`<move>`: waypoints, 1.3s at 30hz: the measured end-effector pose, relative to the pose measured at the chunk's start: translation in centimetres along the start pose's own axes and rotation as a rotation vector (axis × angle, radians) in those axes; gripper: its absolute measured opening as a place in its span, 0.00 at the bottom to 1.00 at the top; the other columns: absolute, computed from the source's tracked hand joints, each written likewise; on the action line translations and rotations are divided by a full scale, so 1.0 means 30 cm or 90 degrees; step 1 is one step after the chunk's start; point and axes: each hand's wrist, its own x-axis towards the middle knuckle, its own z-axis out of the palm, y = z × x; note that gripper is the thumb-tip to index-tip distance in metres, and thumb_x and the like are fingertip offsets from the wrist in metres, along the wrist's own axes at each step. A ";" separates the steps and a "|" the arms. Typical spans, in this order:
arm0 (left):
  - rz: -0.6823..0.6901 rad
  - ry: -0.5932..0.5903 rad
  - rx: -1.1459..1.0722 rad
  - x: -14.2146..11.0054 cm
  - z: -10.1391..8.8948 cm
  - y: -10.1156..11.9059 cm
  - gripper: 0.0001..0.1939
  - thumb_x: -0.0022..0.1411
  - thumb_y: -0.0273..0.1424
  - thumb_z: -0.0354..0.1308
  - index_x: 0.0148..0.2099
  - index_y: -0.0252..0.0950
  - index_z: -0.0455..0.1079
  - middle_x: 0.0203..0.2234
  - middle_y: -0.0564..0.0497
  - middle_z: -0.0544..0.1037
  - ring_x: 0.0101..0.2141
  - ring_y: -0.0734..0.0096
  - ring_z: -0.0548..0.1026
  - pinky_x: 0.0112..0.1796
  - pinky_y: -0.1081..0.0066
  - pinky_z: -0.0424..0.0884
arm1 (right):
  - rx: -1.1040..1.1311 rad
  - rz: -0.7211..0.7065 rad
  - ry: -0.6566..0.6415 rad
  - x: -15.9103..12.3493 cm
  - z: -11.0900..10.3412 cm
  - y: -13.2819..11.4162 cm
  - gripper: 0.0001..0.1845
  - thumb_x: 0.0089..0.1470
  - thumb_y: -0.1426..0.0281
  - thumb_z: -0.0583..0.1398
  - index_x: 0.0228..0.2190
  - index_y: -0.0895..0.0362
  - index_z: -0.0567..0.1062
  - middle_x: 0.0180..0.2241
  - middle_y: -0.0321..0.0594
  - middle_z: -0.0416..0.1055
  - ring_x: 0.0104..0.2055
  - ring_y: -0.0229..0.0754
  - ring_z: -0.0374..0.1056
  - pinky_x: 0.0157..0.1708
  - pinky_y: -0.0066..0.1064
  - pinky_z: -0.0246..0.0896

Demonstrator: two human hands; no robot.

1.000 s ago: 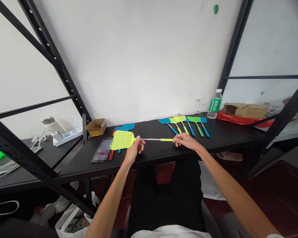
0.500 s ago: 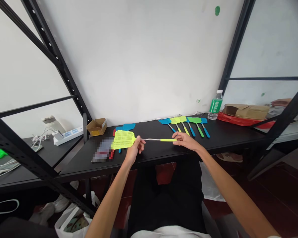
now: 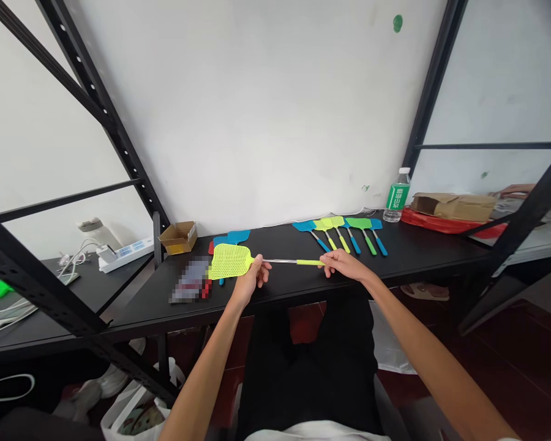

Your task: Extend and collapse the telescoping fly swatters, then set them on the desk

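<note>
1. The yellow-green plastic fly swatter with a perforated head (image 3: pixel 232 261) and silvery metal shaft is held level near the front edge of the black flat surface (image 3: pixel 275 242), head to the left.
2. The left hand (image 3: pixel 249 278) has its fingers closed on the neck, where head meets shaft; the right hand (image 3: pixel 342 263) pinches the handle's end between thumb and fingers.
3. In view, the head overlaps two blue plastic swatters (image 3: pixel 239 236) and a pixelated grey-and-red packet (image 3: pixel 190 278); whether it touches them cannot be told.
4. Behind the shaft, a stretch of black runs back to the white painted wall (image 3: pixel 266 110).
5. Beyond the right hand, blue, yellow and green swatters (image 3: pixel 359 223) lie fanned side by side, handles forward.
6. Farther right, near the wall, a clear plastic bottle with a green label (image 3: pixel 397 196) stands upright.
7. An open brown cardboard box (image 3: pixel 178 237) sits near the surface's left end, beside a black perforated metal post (image 3: pixel 92 92).
8. Dark red tiles (image 3: pixel 305 324) floor the room.
</note>
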 end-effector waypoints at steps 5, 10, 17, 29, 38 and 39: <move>-0.006 0.036 -0.019 0.007 -0.001 -0.006 0.27 0.67 0.52 0.49 0.32 0.33 0.72 0.16 0.55 0.67 0.16 0.79 0.60 0.20 0.74 0.54 | 0.059 0.020 0.010 -0.001 0.003 -0.005 0.23 0.54 0.54 0.64 0.46 0.56 0.75 0.29 0.40 0.75 0.32 0.43 0.68 0.33 0.33 0.60; -0.008 0.036 -0.014 0.006 0.003 -0.003 0.27 0.67 0.52 0.49 0.32 0.33 0.73 0.16 0.54 0.67 0.16 0.79 0.60 0.19 0.74 0.55 | 0.073 0.002 0.029 0.009 0.001 0.017 0.17 0.50 0.57 0.68 0.35 0.56 0.74 0.30 0.36 0.71 0.30 0.39 0.66 0.33 0.31 0.58; -0.002 0.014 -0.008 -0.002 0.003 0.003 0.26 0.67 0.51 0.50 0.33 0.33 0.73 0.17 0.54 0.68 0.17 0.79 0.61 0.20 0.74 0.56 | 0.054 0.043 0.008 0.002 -0.002 0.008 0.17 0.53 0.56 0.64 0.35 0.58 0.77 0.29 0.41 0.74 0.30 0.41 0.67 0.31 0.32 0.59; -0.003 0.010 0.012 0.000 0.006 0.008 0.27 0.67 0.52 0.48 0.34 0.34 0.73 0.17 0.54 0.68 0.16 0.78 0.61 0.21 0.73 0.56 | 0.046 0.022 0.012 0.003 0.001 0.003 0.19 0.55 0.55 0.63 0.40 0.57 0.77 0.29 0.40 0.76 0.31 0.43 0.69 0.33 0.33 0.59; 0.013 -0.010 0.021 0.001 0.002 -0.002 0.27 0.67 0.52 0.48 0.34 0.34 0.72 0.17 0.54 0.69 0.16 0.78 0.61 0.20 0.74 0.56 | 0.053 0.028 0.015 0.003 0.004 0.004 0.16 0.52 0.58 0.66 0.36 0.57 0.75 0.29 0.40 0.77 0.30 0.41 0.68 0.32 0.32 0.60; 0.015 -0.015 0.024 0.001 0.002 -0.002 0.27 0.67 0.52 0.48 0.34 0.34 0.72 0.17 0.54 0.69 0.16 0.78 0.61 0.20 0.74 0.56 | 0.047 0.026 0.011 0.001 0.003 0.003 0.17 0.53 0.57 0.65 0.36 0.57 0.76 0.30 0.42 0.78 0.30 0.41 0.68 0.32 0.32 0.60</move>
